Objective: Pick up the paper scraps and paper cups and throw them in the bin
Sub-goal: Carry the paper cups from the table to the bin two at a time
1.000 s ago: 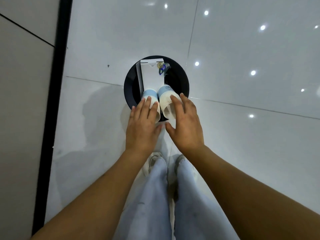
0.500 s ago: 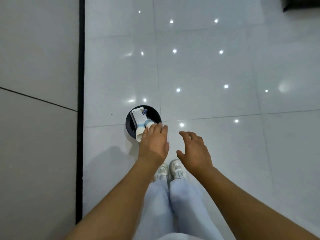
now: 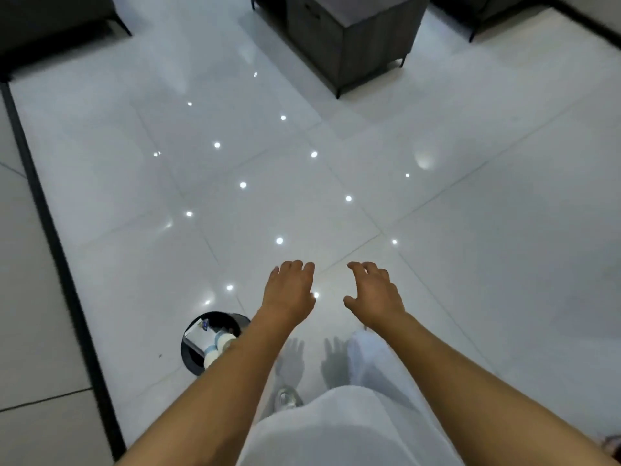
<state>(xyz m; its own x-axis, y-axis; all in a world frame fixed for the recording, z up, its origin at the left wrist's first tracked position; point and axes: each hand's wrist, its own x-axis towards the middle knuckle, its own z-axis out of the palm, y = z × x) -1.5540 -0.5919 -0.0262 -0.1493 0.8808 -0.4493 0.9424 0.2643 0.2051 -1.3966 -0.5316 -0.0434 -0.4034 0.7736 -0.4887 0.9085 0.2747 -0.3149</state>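
A round black bin on the white tile floor holds two white-and-blue cups and a pale sheet of paper; no writing can be read. The bin sits at about 8 o'clock from both hands. The left hand and right hand hang above the floor, fingers loosely curled and empty, well apart from the cups.

A home living room, judging by glossy white floor tiles and dark legged cabinet.
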